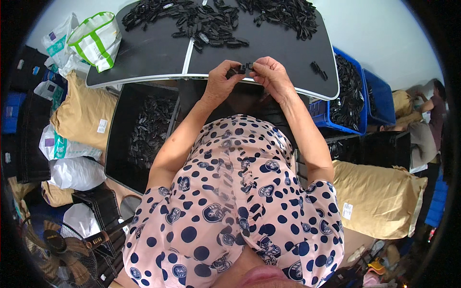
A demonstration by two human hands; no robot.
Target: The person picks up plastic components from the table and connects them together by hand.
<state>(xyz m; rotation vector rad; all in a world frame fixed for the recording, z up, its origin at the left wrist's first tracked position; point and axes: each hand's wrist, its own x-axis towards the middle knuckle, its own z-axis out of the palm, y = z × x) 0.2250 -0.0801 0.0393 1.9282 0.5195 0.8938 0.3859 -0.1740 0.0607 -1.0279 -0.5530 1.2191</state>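
Note:
Over the near edge of the black folding table (144,60), my left hand (220,85) and my right hand (272,79) meet around a small black plastic piece (244,68). Each hand pinches one end between thumb and fingers. Whether it is one piece or two joined parts, I cannot tell. Beyond my hands lies a heap of similar black plastic pieces (206,24), with a second heap (293,17) at the far right. A few loose pieces (318,70) rest near the table's right end.
Left of my body stands a black crate (115,144) holding black pieces. Blue bins (363,108) flank the table's right side. Brown parcels (81,113) and a white-green bag (98,45) crowd the left. A fan (55,240) is lower left; another person (434,115) is far right.

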